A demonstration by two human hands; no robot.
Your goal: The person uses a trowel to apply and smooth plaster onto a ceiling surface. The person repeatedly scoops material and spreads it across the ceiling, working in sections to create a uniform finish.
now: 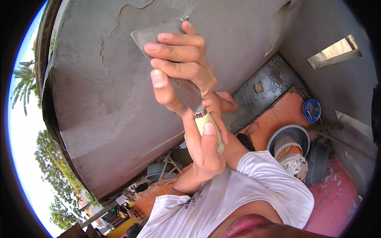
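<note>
A putty knife with a cream handle [214,135] and a wide grey metal blade [162,31] is raised in front of me. My left hand [204,156] is closed round the handle, its thumb lying along the top. My right hand [190,59] reaches across the blade, fingers pointing left and bent over the metal, partly covering it. Small pale lumps stick to the blade's far corner. Behind the tool stands a grey plastered wall [85,91] with an uneven crack; whether the blade touches it I cannot tell.
A blue-rimmed bucket [311,110], a grey basin [303,135] with containers and a dark container [317,162] stand at right, by a pink surface [333,206]. A small block [258,87] lies on the dark slab. A bluish tub [154,171] stands beside a wooden frame at lower left.
</note>
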